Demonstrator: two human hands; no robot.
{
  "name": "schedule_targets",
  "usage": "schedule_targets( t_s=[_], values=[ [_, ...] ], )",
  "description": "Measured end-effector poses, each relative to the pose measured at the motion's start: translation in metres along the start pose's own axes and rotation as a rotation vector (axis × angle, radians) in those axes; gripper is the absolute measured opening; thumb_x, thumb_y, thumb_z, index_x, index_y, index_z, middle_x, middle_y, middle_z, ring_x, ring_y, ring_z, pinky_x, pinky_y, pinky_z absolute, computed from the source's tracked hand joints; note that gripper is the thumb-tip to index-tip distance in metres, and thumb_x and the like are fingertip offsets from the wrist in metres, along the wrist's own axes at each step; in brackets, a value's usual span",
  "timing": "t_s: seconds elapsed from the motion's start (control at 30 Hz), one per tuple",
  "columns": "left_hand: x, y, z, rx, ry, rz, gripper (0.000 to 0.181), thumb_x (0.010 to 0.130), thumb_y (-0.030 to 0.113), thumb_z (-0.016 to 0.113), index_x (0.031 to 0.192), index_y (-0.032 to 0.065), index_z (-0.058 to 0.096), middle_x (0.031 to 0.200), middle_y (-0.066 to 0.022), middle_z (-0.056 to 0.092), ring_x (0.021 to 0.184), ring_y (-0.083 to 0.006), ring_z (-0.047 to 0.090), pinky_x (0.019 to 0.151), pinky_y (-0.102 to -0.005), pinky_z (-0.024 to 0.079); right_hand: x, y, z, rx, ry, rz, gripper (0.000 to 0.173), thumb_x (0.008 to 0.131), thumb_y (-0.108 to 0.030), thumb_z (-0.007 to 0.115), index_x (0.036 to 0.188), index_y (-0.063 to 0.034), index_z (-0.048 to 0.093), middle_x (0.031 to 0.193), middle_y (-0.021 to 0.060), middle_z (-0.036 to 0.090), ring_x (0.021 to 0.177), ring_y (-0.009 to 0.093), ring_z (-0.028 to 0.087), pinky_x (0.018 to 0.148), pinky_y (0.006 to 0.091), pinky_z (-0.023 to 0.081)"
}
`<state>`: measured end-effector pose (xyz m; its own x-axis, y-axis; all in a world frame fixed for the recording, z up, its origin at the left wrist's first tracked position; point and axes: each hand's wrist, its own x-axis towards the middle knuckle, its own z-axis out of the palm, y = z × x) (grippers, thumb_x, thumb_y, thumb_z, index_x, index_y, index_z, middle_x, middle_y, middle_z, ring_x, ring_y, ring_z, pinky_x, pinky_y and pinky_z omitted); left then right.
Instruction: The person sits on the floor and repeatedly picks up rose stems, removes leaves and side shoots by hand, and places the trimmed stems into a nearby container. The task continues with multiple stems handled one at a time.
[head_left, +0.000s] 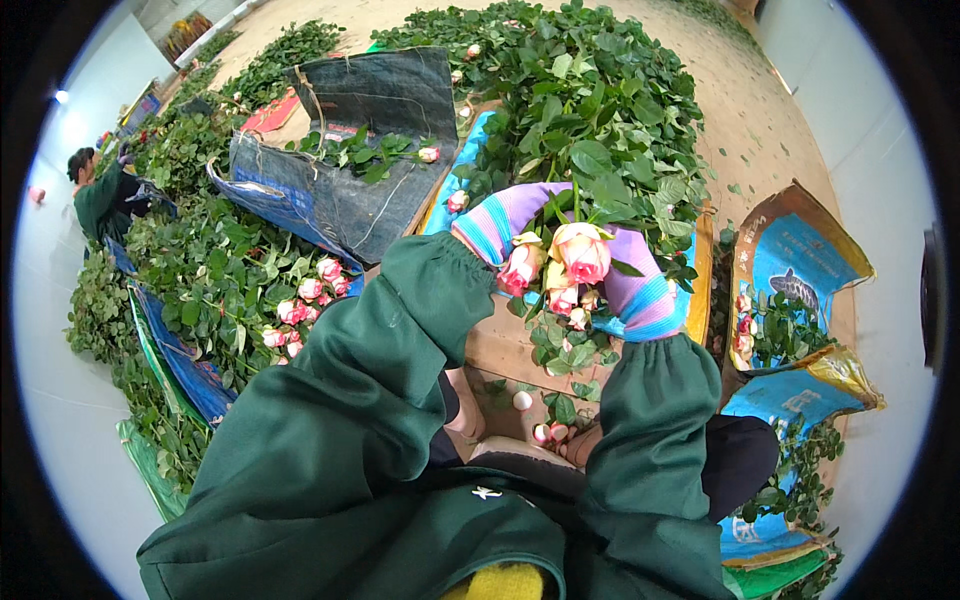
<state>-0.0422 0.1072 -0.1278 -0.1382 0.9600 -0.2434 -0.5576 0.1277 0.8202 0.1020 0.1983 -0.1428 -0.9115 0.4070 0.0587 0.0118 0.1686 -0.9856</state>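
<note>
Pink-and-cream roses (580, 253) hang with their heads towards me between my two gloved hands. My left hand (517, 214), in a purple-and-blue striped glove, is at the left of the roses, its fingers hidden behind blooms and leaves. My right hand (634, 277), gloved alike, is at their right, its fingers also mostly hidden. Whether either hand grips the stems cannot be seen. Behind them lies a large heap of leafy rose stems (600, 112) on a blue-covered board. One more rose (457, 201) lies left of my left hand.
On the left, a dark woven sheet (382, 195) bears a few rose stems, beside bundled roses (300, 311). Blue printed sacks (795, 247) with roses stand at the right. Fallen blooms (551, 433) lie below my hands. A person (105, 191) sits among foliage at the far left.
</note>
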Motion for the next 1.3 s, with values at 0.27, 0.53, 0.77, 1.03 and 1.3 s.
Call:
schedule_targets(
  t_s=[0.27, 0.53, 0.77, 1.03, 1.3],
  values=[
    [0.009, -0.014, -0.002, 0.032, 0.091, 0.019, 0.025, 0.085, 0.024, 0.053, 0.095, 0.0034, 0.062, 0.083, -0.0060, 0.064, 0.073, -0.0141, 0.060, 0.068, -0.0285, 0.048, 0.007, -0.074, -0.029, -0.204, 0.274, 0.138, 0.037, 0.081, -0.035, 0.059, 0.093, -0.0002, 0.062, 0.077, 0.0049, 0.063, 0.061, 0.011, 0.057, 0.056, 0.0229, 0.044],
    [0.006, -0.032, 0.012, 0.763, 0.091, 0.192, 0.024, 0.076, 0.010, 0.061, 0.098, 0.0008, 0.059, 0.095, -0.0057, 0.062, 0.086, -0.0125, 0.057, 0.074, -0.0270, 0.046, 0.050, -0.045, -0.019, -1.020, 0.079, 0.443, 0.037, 0.073, -0.034, 0.059, 0.088, 0.0003, 0.064, 0.084, 0.0185, 0.063, 0.081, 0.031, 0.062, 0.073, 0.0363, 0.048],
    [0.034, -0.076, -0.027, 0.891, 0.681, -0.057, 0.047, 0.069, 0.014, 0.065, 0.109, -0.0060, 0.050, 0.075, -0.0139, 0.060, 0.065, -0.0190, 0.057, 0.060, -0.0305, 0.046, 0.032, -0.060, -0.076, -0.142, 0.139, 0.364, 0.017, 0.079, -0.017, 0.057, 0.077, -0.0002, 0.057, 0.062, 0.0079, 0.061, 0.043, 0.012, 0.052, 0.041, 0.0239, 0.041],
    [0.045, -0.088, -0.043, 0.120, 0.576, 0.129, 0.038, 0.074, 0.012, 0.066, 0.105, -0.0050, 0.053, 0.089, -0.0140, 0.062, 0.071, -0.0210, 0.060, 0.062, -0.0337, 0.048, -0.045, -0.100, -0.051, 0.358, 0.165, 0.331, 0.020, 0.083, -0.025, 0.056, 0.076, -0.0064, 0.058, 0.058, 0.0003, 0.055, 0.043, 0.006, 0.043, 0.039, 0.0202, 0.032],
    [-0.013, -0.025, 0.028, -0.196, 0.032, -0.118, 0.020, 0.085, 0.013, 0.053, 0.100, 0.0006, 0.057, 0.082, -0.0107, 0.063, 0.069, -0.0235, 0.062, 0.064, -0.0329, 0.053, 0.016, -0.046, -0.056, 0.500, 0.076, 0.466, 0.016, 0.088, -0.013, 0.045, 0.092, 0.0003, 0.052, 0.081, 0.0087, 0.062, 0.055, 0.010, 0.049, 0.051, 0.0223, 0.044]
  ],
)
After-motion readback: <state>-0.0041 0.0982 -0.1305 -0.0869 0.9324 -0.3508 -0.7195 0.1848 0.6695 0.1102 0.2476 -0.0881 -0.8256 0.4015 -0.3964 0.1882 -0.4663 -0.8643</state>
